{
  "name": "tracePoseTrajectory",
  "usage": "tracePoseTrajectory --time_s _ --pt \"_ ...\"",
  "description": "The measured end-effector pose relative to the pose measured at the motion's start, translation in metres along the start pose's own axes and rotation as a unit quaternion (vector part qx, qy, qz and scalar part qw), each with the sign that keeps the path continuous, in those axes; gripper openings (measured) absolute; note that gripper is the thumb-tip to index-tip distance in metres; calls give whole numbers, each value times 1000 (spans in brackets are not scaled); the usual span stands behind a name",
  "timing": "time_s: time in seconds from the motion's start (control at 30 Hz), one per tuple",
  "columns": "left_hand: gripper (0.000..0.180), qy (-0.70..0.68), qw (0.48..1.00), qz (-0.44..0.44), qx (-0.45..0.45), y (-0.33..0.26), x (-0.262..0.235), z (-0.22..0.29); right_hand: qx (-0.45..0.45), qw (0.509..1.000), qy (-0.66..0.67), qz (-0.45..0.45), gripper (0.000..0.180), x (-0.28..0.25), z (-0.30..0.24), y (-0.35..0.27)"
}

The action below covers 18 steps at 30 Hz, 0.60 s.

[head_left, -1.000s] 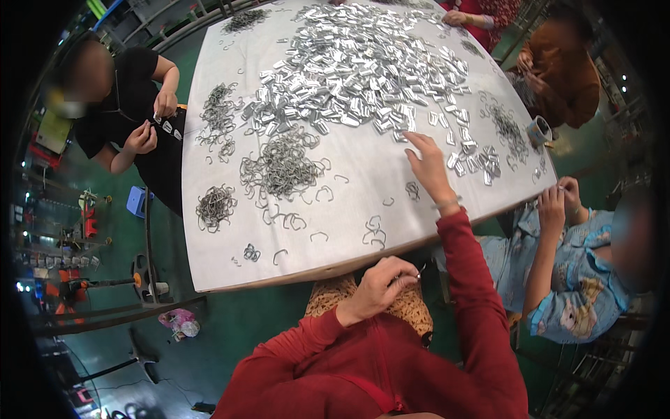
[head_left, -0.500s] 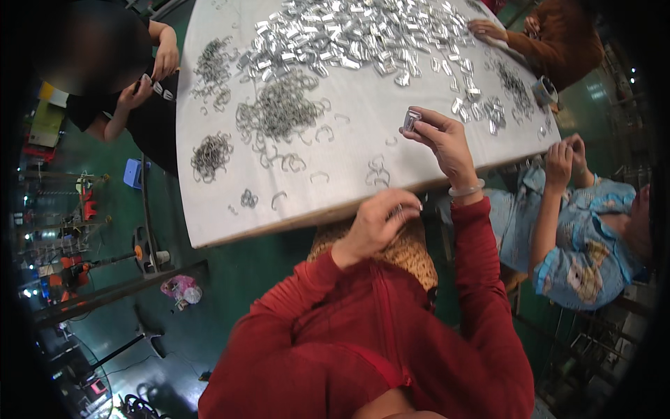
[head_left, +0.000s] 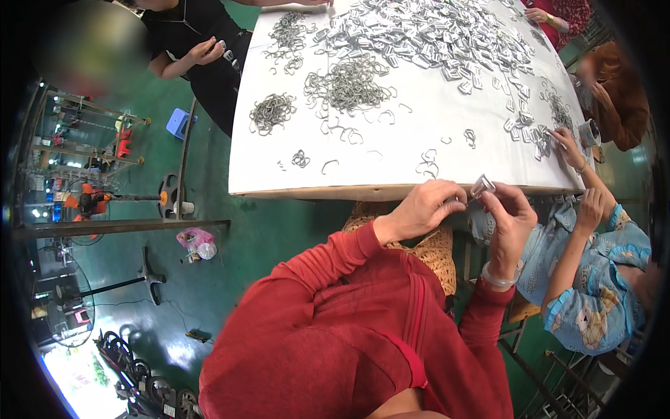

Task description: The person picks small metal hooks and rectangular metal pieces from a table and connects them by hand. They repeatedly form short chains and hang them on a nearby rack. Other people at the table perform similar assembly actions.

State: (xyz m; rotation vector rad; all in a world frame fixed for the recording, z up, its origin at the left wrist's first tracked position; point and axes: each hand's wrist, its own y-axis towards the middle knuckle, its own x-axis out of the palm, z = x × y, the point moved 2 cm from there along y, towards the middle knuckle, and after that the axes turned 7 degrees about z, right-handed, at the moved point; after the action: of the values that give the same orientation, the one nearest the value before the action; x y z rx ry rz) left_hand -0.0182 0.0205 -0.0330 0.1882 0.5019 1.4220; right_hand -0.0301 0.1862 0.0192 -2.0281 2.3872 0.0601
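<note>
Just past the near table edge, my right hand point(head_left: 513, 222) pinches a silver metal buckle point(head_left: 481, 186) between thumb and fingertips. My left hand point(head_left: 427, 208) is close beside it, thumb and fingers pressed together; anything small between them cannot be made out. On the white table point(head_left: 412, 160) lie loose bent wire rings point(head_left: 427, 166), the nearest just beyond my hands. A larger heap of dark wire rings point(head_left: 352, 85) sits farther left. Across the far side spreads a big pile of shiny silver buckles point(head_left: 440, 35).
At right, a person in blue patterned clothes point(head_left: 593, 307) reaches to buckles on the table. Others sit at the far right and far left. A cup-like container point(head_left: 590, 133) stands at the right edge. A blue stool point(head_left: 180, 123) and an orange-and-black fan point(head_left: 91, 200) are at left.
My right hand has come down from over the table with the buckle, and my left hand has met it. The view has shifted. The person in blue now reaches onto the table.
</note>
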Motion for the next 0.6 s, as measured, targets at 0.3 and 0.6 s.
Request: tracePoseTrajectory --time_s 0.3,0.6 --pt "14 242 957 144 -64 42 -101 -71 -6 1000 -8 -2 16 -2 -8 -7" --pt "14 506 855 15 -116 89 -150 -140 5 1000 -13 11 16 -3 -12 -8"
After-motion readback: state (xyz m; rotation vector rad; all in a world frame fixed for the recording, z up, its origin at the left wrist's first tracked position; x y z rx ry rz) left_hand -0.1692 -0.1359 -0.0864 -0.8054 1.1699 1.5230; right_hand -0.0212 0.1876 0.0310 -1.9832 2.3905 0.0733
